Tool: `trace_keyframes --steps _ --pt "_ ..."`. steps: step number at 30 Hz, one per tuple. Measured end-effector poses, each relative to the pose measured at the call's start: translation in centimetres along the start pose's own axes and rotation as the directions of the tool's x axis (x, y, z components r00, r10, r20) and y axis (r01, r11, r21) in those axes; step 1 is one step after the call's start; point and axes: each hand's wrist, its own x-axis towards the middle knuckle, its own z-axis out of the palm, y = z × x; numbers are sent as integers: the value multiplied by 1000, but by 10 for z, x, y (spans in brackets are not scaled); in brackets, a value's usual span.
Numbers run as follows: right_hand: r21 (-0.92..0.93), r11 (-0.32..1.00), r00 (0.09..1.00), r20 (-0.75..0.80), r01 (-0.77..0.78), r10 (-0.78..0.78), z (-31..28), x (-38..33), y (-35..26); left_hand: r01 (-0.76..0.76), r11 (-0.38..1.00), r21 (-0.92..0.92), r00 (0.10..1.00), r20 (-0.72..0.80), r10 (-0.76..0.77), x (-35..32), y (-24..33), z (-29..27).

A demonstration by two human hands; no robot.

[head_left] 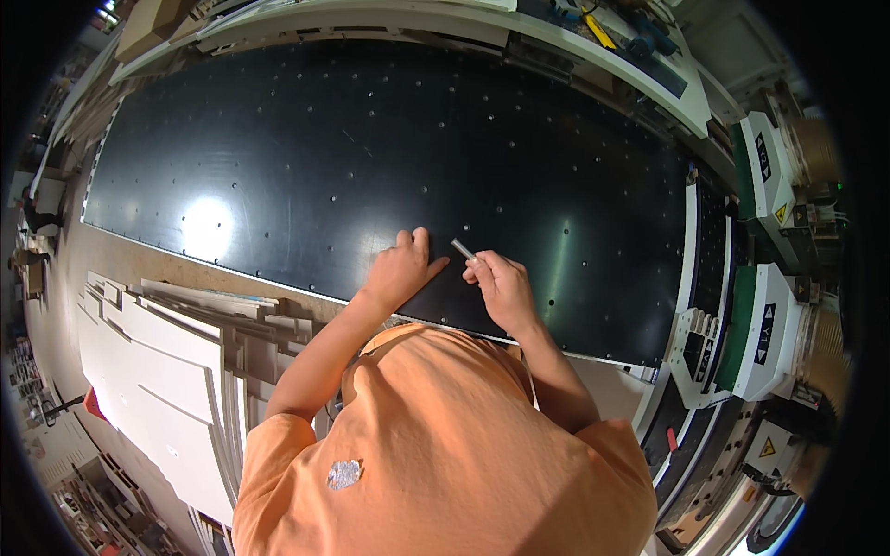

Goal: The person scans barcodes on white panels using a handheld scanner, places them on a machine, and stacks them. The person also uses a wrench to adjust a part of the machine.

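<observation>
Shows a thin, silvery rod (pixel 462 248) over the near part of the black tabletop (pixel 306 130), just in from the tabletop's near edge and a little right of its mid-length. Is clamped between thumb and fingers of the right hand (pixel 501 289), gripped at the end closer to the tabletop's near edge, with the other end bare. Cannot tell whether touching the tabletop or held just above it.

Looks metallic, so likely light and stiff — probably smooth enough to slip a little, hardly fragile. Might roll if laid on the tabletop, though too small to tell if round. Best taken hold of near one end, in a pinch of thumb and fingertips, leaving the tip free.

Points, by the free tip, toward the tabletop's far edge and left end — long axis on a slant, running back rightward into the grip.

Left of the rod, at the same near part of the tabletop, find the left hand (pixel 400 271), thumb and fingers apart, clamped on nothing visible. Outside the tabletop's near edge, toward its left end, see many white boards (pixel 167 361); past its right end, white-and-green machine units (pixel 765 324).
</observation>
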Motion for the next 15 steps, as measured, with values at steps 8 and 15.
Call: trace_keyframes --steps 8,15 --pt "-288 915 958 136 282 -252 7 0 -31 307 -12 -952 923 300 -241 -5 -19 -24" --pt "-348 898 960 171 269 -221 18 3 -51 292 50 -955 940 278 -196 -25 -6 -44"
